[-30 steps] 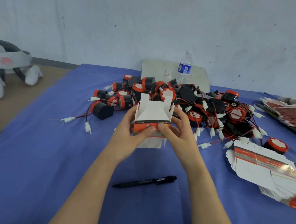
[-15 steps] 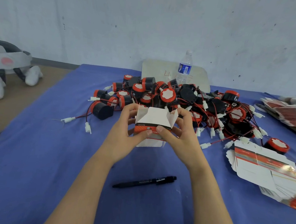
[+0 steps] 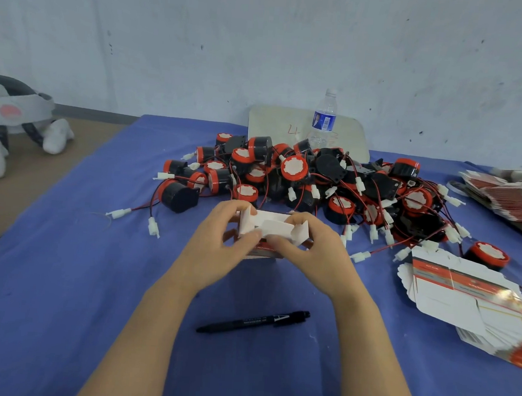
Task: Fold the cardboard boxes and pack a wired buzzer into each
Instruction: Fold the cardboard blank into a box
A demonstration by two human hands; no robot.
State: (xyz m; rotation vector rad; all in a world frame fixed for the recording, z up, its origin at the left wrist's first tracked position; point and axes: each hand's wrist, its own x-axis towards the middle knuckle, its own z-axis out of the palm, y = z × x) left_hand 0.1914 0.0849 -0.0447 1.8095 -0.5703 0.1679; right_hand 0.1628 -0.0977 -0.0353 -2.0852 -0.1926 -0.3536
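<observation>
1. Since a second ago the cardboard box [image 3: 277, 227] is sitting lower between the hands. Its tall flaps, which were standing straight up, are now folding in across the opening.
2. The left grip [image 3: 219, 250] is curling round the box's left side, with its thumb pressing on the near flap. It is holding nothing else.
3. The right grip [image 3: 314, 257] is doing the same on the right side, fingers wrapping behind the box and thumb bearing on the same flap.
4. The box is being held just in front of the buzzer heap [image 3: 292, 169], on the person's side of it. Its white inside is facing up and a red printed band is showing low on its near face. Whether its base is touching the counter [image 3: 62, 276] I cannot tell.
5. The heap, black bodies with red caps and red-and-black wires ending in white plugs, is sprawling across the middle of the blue-covered counter.
6. A black pen [image 3: 254, 321] is lying well in front of the heap, between the forearms and touching neither.
7. A fanned pile of flat box blanks [image 3: 462, 301] is lying just right of the heap, with one lone buzzer [image 3: 490, 255] sitting just beside it.
8. A second pile of blanks [image 3: 513, 197] is lying further right of the heap.
9. Behind the heap a water bottle [image 3: 323, 121] is standing upright in front of a pale board [image 3: 274, 124].
10. Far left of the heap, off the cloth, a white-and-grey object [image 3: 12, 109] is resting.
</observation>
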